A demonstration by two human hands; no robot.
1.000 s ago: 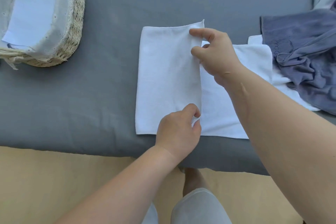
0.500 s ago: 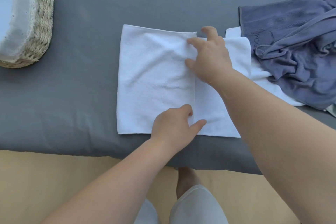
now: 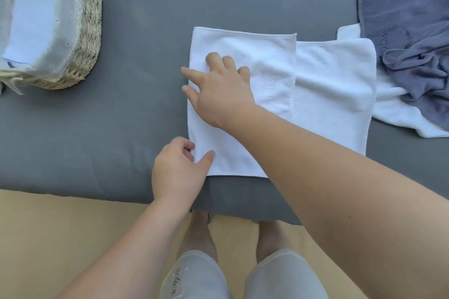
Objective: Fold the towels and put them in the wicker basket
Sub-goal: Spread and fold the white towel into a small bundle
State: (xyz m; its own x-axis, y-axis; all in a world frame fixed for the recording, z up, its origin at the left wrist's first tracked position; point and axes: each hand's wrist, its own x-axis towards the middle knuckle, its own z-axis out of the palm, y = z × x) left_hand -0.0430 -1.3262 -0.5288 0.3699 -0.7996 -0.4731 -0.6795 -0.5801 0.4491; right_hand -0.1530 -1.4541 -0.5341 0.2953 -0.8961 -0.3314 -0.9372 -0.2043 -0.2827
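Observation:
A white towel (image 3: 328, 85) lies on the grey padded surface (image 3: 121, 128), its left part folded over so a hemmed edge runs down the middle. My right hand (image 3: 218, 90) rests flat on the folded left part with fingers spread towards the left edge. At the towel's front left corner my left hand (image 3: 179, 167) has its thumb on top and its fingers curled at the edge, pinching it. The wicker basket (image 3: 90, 31) with a white cloth liner stands at the far left; a white folded cloth lies inside.
A crumpled blue-grey towel (image 3: 413, 56) lies at the right on top of another white towel (image 3: 398, 116). The grey surface's front edge runs just below the folded towel. Below it are a tan floor and my legs.
Both hands have let go of the folded flap's edge in the middle and slid left across the towel to its left edge. The flap now lies flat.

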